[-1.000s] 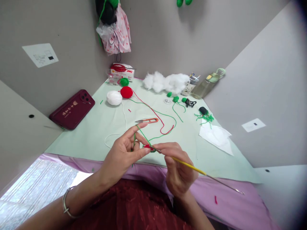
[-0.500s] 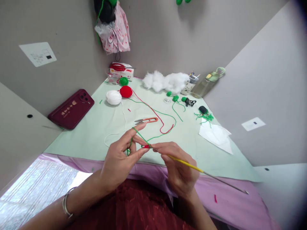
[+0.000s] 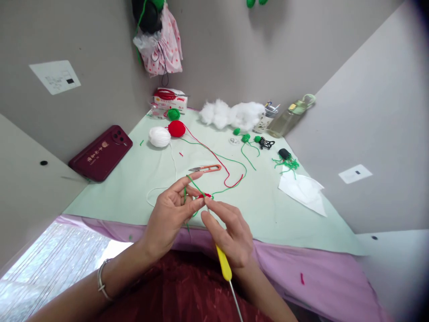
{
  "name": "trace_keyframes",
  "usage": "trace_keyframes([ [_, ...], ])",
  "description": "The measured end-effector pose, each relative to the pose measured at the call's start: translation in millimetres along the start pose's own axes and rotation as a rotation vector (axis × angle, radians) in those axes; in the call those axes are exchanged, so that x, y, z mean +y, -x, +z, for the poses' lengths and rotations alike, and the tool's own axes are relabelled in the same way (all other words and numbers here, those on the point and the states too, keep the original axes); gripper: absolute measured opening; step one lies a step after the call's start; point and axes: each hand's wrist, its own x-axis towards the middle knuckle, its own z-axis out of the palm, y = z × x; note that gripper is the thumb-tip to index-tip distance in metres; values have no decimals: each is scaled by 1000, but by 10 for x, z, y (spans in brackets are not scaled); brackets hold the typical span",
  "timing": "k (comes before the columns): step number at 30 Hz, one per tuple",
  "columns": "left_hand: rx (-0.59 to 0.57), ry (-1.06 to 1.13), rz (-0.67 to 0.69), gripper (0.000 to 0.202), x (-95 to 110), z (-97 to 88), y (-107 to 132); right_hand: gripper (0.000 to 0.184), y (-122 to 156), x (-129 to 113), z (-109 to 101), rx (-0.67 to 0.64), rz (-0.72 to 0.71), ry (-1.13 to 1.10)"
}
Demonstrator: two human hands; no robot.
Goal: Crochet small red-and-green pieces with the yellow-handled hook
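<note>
Between thumb and fingers, my left hand [image 3: 170, 210] pinches a small red and green crochet piece [image 3: 203, 196]. Green yarn [image 3: 194, 182] loops over its raised index finger and runs down to the piece. My right hand [image 3: 231, 230] is closed on a crochet hook [image 3: 224, 261] with a yellow handle. The hook's thin tip meets the piece, though its very end is hidden by fingers. Its other metal end points down toward my lap. Just beyond my left fingertips lie orange thread snips [image 3: 206, 168].
Behind the hands are a white yarn ball [image 3: 159, 137], a red yarn ball [image 3: 176, 129] and a green one [image 3: 173, 114]. White stuffing [image 3: 231, 114] and a bottle [image 3: 291, 117] stand at the back. A dark red phone [image 3: 100, 153] leans at left; white fabric [image 3: 301, 193] lies right.
My right hand has turned and moved left, swinging the hook from pointing right to pointing down toward me. The crochet piece has risen slightly and tilted between my fingers.
</note>
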Motion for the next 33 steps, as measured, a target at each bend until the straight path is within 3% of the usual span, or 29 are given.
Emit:
trace_keyframes([
  [3, -43, 31, -54, 61, 19, -17, -2, 28, -44, 20, 22, 29, 174, -229],
  [6, -30, -77, 31, 58, 4, -42, 4, 26, -102, 39, 19, 49, 365, -433],
  [8, -20, -103, 54, 56, -20, -53, 2, 27, -80, 24, 25, 66, 318, -354],
  [11, -61, -56, -19, 59, -44, -62, -2, 33, 36, -25, 53, 52, 102, -96],
  [13, -79, -57, -42, 60, -34, -62, 5, 36, 86, -43, 69, 78, 44, -42],
  [15, -52, -111, 1, 59, -6, -60, 20, 36, 56, -32, 69, 92, 115, -130],
  [20, 52, -236, 128, 55, 35, -39, 42, 27, -162, 21, 42, 104, 456, -498],
  [22, 41, -183, 110, 53, 23, -22, 36, 30, -150, 0, 64, 124, 455, -440],
  [27, 81, -190, 157, 46, 21, 18, 36, 44, 31, -93, 158, 161, 230, -149],
  [30, 124, -269, 214, 42, 45, 13, 52, 40, -4, -101, 138, 141, 257, -204],
  [33, 96, -272, 200, 45, 53, -5, 62, 30, -111, -79, 75, 111, 360, -354],
])
